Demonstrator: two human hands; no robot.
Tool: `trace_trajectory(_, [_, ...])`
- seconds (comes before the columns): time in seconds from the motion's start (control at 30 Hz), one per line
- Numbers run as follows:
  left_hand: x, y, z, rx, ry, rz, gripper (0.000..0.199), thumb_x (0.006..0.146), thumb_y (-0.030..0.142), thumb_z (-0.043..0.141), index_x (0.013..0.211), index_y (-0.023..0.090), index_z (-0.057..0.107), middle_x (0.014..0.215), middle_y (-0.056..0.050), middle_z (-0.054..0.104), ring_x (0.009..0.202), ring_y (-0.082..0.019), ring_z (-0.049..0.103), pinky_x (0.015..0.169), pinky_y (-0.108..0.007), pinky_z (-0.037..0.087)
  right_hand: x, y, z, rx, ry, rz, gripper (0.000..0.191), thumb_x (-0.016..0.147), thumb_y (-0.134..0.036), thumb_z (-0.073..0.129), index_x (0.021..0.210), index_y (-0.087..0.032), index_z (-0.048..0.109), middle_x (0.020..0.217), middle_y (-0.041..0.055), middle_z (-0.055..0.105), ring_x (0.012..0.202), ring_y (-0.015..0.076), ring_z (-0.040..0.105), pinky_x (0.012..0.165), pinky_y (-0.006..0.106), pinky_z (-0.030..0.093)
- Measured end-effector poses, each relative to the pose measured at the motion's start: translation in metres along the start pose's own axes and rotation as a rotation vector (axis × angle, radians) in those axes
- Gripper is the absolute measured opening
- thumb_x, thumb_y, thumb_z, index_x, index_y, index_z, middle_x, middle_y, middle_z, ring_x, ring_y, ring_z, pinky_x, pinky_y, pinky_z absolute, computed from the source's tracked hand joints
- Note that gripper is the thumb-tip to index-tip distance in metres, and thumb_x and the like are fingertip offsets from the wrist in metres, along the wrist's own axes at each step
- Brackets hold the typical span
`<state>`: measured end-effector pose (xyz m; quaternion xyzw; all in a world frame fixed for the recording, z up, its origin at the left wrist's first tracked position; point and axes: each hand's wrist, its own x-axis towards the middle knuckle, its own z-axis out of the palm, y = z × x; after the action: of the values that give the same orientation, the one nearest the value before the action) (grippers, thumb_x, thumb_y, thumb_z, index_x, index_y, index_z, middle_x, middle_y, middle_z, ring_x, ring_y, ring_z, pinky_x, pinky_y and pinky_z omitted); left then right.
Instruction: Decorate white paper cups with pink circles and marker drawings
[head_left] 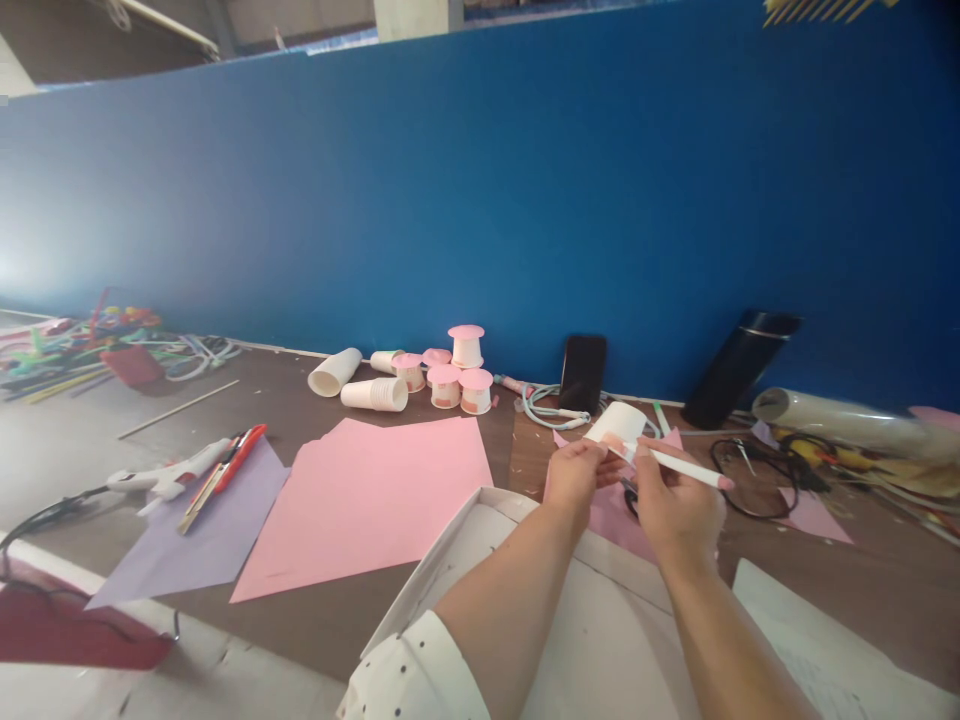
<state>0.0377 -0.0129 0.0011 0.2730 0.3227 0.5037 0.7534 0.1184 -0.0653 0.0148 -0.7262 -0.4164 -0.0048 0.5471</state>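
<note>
My left hand (pixel 577 482) is closed around the lower part of a white paper cup (pixel 621 424), which is tilted with its base toward the wall. In my right hand (pixel 679 510) is a white marker (pixel 690 467) with a pink end, its tip close to a pinkish patch on the cup's side. Fingers hide the exact contact. Pink paper scraps (pixel 619 520) and a dark scissor-like handle lie under my hands. Several small cups topped with pink paper discs (pixel 466 332) stand by the wall, one stacked above the others.
Pink sheets (pixel 367 500), a purple sheet (pixel 217 530), a red utility knife (pixel 225 475) and a glue gun (pixel 172 470) lie leftward. Nested paper cups (pixel 375 394) lie behind. A phone (pixel 583 372) and black bottle (pixel 739 370) lean on the blue partition (pixel 480 180). A white box lid (pixel 442 570) sits beneath my forearms.
</note>
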Motion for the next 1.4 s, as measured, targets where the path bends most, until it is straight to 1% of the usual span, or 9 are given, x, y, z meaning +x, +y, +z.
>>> trace_trajectory(0.2, [0.003, -0.001, -0.002, -0.001, 0.007, 0.003, 0.019, 0.069, 0.027, 0.073, 0.066, 0.014, 0.059, 0.068, -0.006, 0.065, 0.067, -0.016, 0.066, 0.065, -0.026, 0.052, 0.000, -0.001, -0.001, -0.009, -0.007, 0.027, 0.036, 0.076, -0.046, 0.056, 0.094, -0.021, 0.075, 0.078, 0.0084, 0.073, 0.078, 0.0281, 0.067, 0.073, 0.038, 0.046])
trace_trajectory(0.37, [0.002, -0.001, -0.002, 0.007, -0.009, -0.006, 0.015, 0.070, 0.023, 0.070, 0.066, 0.013, 0.060, 0.068, -0.006, 0.065, 0.066, -0.015, 0.065, 0.065, -0.026, 0.051, -0.001, -0.005, -0.003, -0.022, -0.014, 0.016, 0.035, 0.077, -0.045, 0.056, 0.093, -0.020, 0.075, 0.078, 0.0078, 0.073, 0.084, 0.0282, 0.068, 0.072, 0.035, 0.045])
trace_trajectory(0.53, [0.001, -0.001, -0.002, 0.005, -0.009, -0.004, 0.012, 0.071, 0.021, 0.068, 0.066, 0.013, 0.060, 0.067, -0.006, 0.065, 0.066, -0.015, 0.065, 0.065, -0.026, 0.051, -0.001, -0.007, -0.004, -0.033, -0.073, 0.023, 0.036, 0.077, -0.047, 0.055, 0.093, -0.022, 0.074, 0.074, 0.0076, 0.072, 0.085, 0.0298, 0.067, 0.072, 0.036, 0.045])
trace_trajectory(0.73, [0.001, -0.002, -0.003, 0.013, -0.018, 0.013, 0.015, 0.070, 0.023, 0.069, 0.064, 0.014, 0.059, 0.067, -0.005, 0.064, 0.065, -0.015, 0.064, 0.066, -0.028, 0.051, -0.001, -0.006, -0.004, -0.047, -0.094, 0.008, 0.037, 0.077, -0.048, 0.054, 0.091, -0.021, 0.074, 0.073, 0.0083, 0.072, 0.084, 0.0298, 0.066, 0.070, 0.035, 0.045])
trace_trajectory(0.87, [0.001, -0.003, -0.002, 0.037, -0.014, 0.023, 0.016, 0.071, 0.024, 0.070, 0.064, 0.014, 0.060, 0.065, -0.004, 0.064, 0.064, -0.015, 0.064, 0.067, -0.028, 0.051, 0.000, -0.005, -0.003, -0.042, -0.090, -0.021, 0.039, 0.077, -0.049, 0.053, 0.092, -0.019, 0.074, 0.071, 0.0087, 0.071, 0.084, 0.0299, 0.066, 0.071, 0.035, 0.045])
trace_trajectory(0.97, [0.000, -0.002, -0.001, 0.040, -0.010, 0.017, 0.014, 0.072, 0.022, 0.068, 0.064, 0.014, 0.060, 0.065, -0.005, 0.064, 0.064, -0.015, 0.064, 0.065, -0.027, 0.050, 0.000, -0.006, -0.004, -0.046, -0.089, -0.023, 0.038, 0.077, -0.048, 0.053, 0.091, -0.020, 0.075, 0.070, 0.0080, 0.071, 0.082, 0.0292, 0.065, 0.070, 0.035, 0.044])
trace_trajectory(1.1, [-0.003, 0.001, 0.001, 0.057, 0.001, -0.004, 0.011, 0.072, 0.019, 0.066, 0.064, 0.013, 0.061, 0.063, -0.006, 0.064, 0.064, -0.016, 0.065, 0.067, -0.028, 0.051, -0.001, -0.008, -0.004, -0.035, -0.050, 0.007, 0.035, 0.077, -0.047, 0.056, 0.092, -0.021, 0.075, 0.073, 0.0081, 0.072, 0.083, 0.0295, 0.066, 0.071, 0.035, 0.044])
trace_trajectory(1.27, [-0.007, 0.006, 0.004, 0.076, 0.006, -0.008, 0.011, 0.073, 0.017, 0.066, 0.064, 0.012, 0.061, 0.063, -0.006, 0.063, 0.064, -0.016, 0.065, 0.068, -0.028, 0.052, -0.002, -0.009, -0.003, -0.017, -0.050, 0.023, 0.035, 0.078, -0.046, 0.056, 0.094, -0.021, 0.075, 0.076, 0.0079, 0.073, 0.081, 0.0284, 0.067, 0.073, 0.036, 0.044])
trace_trajectory(1.4, [-0.007, 0.005, 0.003, 0.081, 0.015, -0.009, 0.014, 0.071, 0.021, 0.070, 0.063, 0.013, 0.061, 0.061, -0.005, 0.063, 0.065, -0.016, 0.065, 0.069, -0.029, 0.053, -0.001, -0.007, -0.004, -0.027, -0.051, -0.003, 0.037, 0.077, -0.048, 0.056, 0.092, -0.020, 0.075, 0.076, 0.0092, 0.073, 0.080, 0.0291, 0.066, 0.070, 0.036, 0.043])
